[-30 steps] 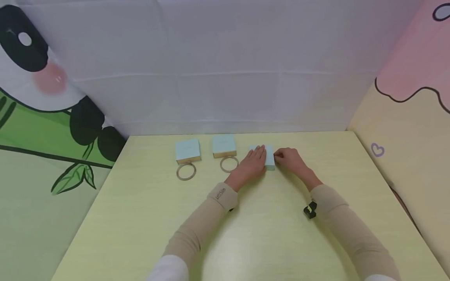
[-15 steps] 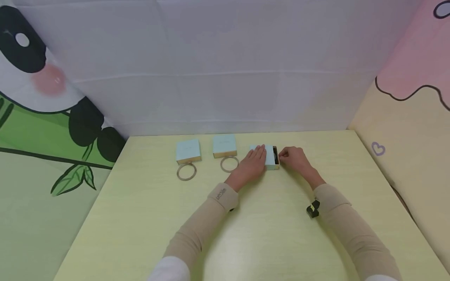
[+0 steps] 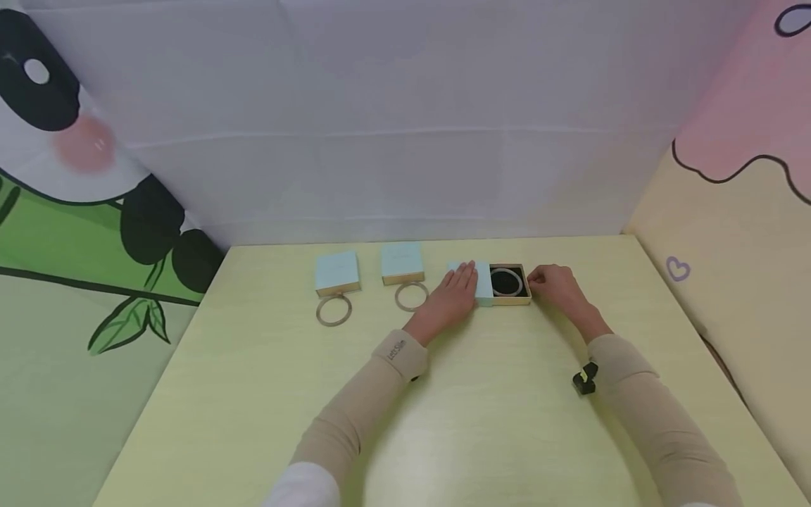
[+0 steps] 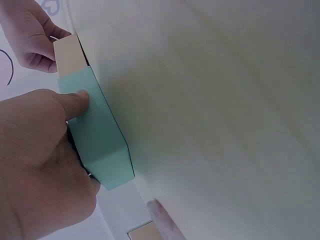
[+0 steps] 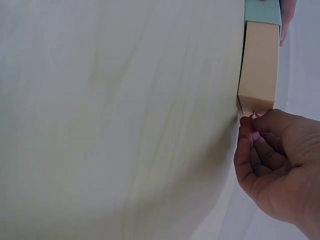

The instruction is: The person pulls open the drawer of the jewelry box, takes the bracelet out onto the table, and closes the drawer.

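A pale blue drawer box stands partly pulled out at the back of the table, its blue sleeve (image 3: 484, 285) on the left. From the sleeve's right end the tan inner tray (image 3: 510, 301) sticks out, black inside, with a light bangle (image 3: 519, 282) lying in it. My left hand (image 3: 446, 299) holds the sleeve, fingers across its top and thumb (image 4: 75, 104) against the front side. At the tray's outer end my right hand (image 3: 557, 287) pinches a small pull tab (image 5: 253, 115), mostly hidden by the fingertips.
Two similar blue boxes, a left one (image 3: 337, 271) and a middle one (image 3: 402, 260), stand shut to the left. A bangle (image 3: 334, 310) lies before the left box, another bangle (image 3: 411, 296) before the middle one. A white cloth wall (image 3: 405, 176) rises behind the table.
My right hand has moved right and drawn the tray out of the sleeve, bringing the bangle inside into sight. The left hand has stayed on the sleeve.
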`<action>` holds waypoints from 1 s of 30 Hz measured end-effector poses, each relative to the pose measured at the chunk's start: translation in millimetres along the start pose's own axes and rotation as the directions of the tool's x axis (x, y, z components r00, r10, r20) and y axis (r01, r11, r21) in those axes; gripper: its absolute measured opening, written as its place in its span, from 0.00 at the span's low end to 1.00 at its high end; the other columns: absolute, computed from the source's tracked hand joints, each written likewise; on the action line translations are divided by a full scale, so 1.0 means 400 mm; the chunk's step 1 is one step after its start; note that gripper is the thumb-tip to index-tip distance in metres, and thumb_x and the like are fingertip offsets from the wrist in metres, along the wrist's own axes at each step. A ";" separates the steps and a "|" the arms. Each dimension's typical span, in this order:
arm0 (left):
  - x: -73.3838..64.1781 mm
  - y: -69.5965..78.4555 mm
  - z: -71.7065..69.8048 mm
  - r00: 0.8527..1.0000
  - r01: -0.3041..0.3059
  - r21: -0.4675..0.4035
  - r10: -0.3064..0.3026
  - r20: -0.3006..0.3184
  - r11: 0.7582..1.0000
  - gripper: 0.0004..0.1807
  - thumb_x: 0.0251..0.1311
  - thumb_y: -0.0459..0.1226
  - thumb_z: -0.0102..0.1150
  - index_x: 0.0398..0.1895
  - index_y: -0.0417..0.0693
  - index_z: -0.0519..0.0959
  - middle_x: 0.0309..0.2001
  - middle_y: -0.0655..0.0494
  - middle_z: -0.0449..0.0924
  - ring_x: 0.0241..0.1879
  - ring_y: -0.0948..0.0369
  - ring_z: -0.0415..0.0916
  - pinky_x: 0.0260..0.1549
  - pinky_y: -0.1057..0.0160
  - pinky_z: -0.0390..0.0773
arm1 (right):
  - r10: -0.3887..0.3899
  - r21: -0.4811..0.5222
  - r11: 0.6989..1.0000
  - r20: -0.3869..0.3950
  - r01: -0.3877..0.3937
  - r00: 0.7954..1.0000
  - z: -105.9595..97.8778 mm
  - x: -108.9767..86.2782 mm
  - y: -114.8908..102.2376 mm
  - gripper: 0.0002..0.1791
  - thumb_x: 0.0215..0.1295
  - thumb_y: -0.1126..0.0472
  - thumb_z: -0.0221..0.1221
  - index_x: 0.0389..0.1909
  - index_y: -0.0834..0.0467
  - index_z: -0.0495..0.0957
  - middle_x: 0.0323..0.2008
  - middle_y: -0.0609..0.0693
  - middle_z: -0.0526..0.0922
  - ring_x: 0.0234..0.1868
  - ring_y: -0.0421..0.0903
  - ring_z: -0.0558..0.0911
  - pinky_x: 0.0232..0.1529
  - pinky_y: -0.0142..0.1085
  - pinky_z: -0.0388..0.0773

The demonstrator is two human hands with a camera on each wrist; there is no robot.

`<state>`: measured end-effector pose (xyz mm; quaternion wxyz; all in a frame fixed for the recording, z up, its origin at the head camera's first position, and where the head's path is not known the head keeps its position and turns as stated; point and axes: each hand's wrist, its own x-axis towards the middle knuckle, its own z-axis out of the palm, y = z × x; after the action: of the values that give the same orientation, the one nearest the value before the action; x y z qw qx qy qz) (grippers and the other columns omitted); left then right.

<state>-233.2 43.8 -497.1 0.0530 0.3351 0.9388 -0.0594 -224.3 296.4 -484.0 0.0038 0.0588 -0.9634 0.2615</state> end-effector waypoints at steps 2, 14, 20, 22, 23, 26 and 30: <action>-0.003 -0.001 0.001 1.000 -0.003 0.001 0.003 0.004 1.000 0.36 0.83 0.49 0.32 0.82 0.38 0.40 0.82 0.44 0.31 0.81 0.52 0.30 0.78 0.54 0.38 | -0.003 0.001 1.000 0.002 0.003 1.000 0.001 0.000 0.005 0.11 0.70 0.66 0.58 0.44 0.69 0.84 0.41 0.65 0.87 0.45 0.62 0.83 0.49 0.54 0.79; -0.013 0.000 -0.003 1.000 -0.014 -0.010 0.014 -0.007 1.000 0.36 0.83 0.48 0.30 0.82 0.37 0.39 0.82 0.43 0.31 0.81 0.51 0.31 0.78 0.54 0.38 | -0.074 -0.040 0.996 -0.007 0.074 0.997 -0.015 -0.005 -0.061 0.16 0.73 0.66 0.53 0.55 0.71 0.77 0.48 0.68 0.81 0.48 0.62 0.81 0.46 0.55 0.80; -0.014 0.000 -0.007 1.000 -0.007 -0.023 0.007 0.005 1.000 0.36 0.83 0.48 0.30 0.82 0.39 0.38 0.82 0.45 0.30 0.81 0.53 0.29 0.78 0.55 0.37 | -0.135 -0.160 0.974 0.144 0.157 0.980 -0.010 0.019 -0.124 0.26 0.71 0.58 0.62 0.60 0.72 0.75 0.52 0.69 0.80 0.50 0.62 0.80 0.50 0.55 0.78; -0.013 0.000 -0.007 1.000 -0.011 -0.021 0.011 0.005 1.000 0.36 0.83 0.49 0.31 0.82 0.39 0.39 0.83 0.45 0.31 0.81 0.53 0.30 0.78 0.55 0.38 | -0.118 -0.197 0.968 0.194 0.156 0.974 -0.005 0.027 -0.138 0.30 0.69 0.55 0.64 0.62 0.73 0.73 0.54 0.70 0.79 0.52 0.63 0.79 0.53 0.55 0.78; -0.013 -0.001 -0.006 1.000 -0.013 -0.024 0.013 0.006 1.000 0.36 0.83 0.49 0.32 0.82 0.40 0.39 0.83 0.45 0.31 0.81 0.53 0.30 0.78 0.55 0.37 | -0.105 -0.208 0.967 0.215 0.150 0.971 -0.003 0.031 -0.145 0.31 0.68 0.55 0.65 0.62 0.73 0.73 0.54 0.70 0.79 0.52 0.63 0.79 0.54 0.55 0.77; -0.010 -0.003 -0.005 1.000 -0.018 -0.040 0.018 0.007 0.999 0.36 0.82 0.49 0.33 0.82 0.40 0.39 0.83 0.46 0.31 0.81 0.53 0.30 0.78 0.55 0.37 | -0.073 -0.223 0.966 0.259 0.133 0.963 0.002 0.045 -0.160 0.33 0.66 0.55 0.67 0.62 0.74 0.72 0.52 0.70 0.79 0.50 0.61 0.78 0.53 0.53 0.78; -0.008 -0.008 -0.003 1.000 -0.017 -0.048 0.018 0.003 0.999 0.37 0.82 0.50 0.33 0.82 0.41 0.39 0.83 0.46 0.31 0.81 0.53 0.29 0.78 0.55 0.37 | -0.056 -0.219 0.968 0.278 0.120 0.959 0.003 0.063 -0.171 0.30 0.64 0.58 0.68 0.59 0.74 0.72 0.49 0.68 0.79 0.47 0.59 0.78 0.51 0.52 0.78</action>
<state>-232.9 39.7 -495.1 0.0632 0.3418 0.9369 -0.0367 -241.5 234.2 -449.6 -0.1088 0.1361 -0.9754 0.1354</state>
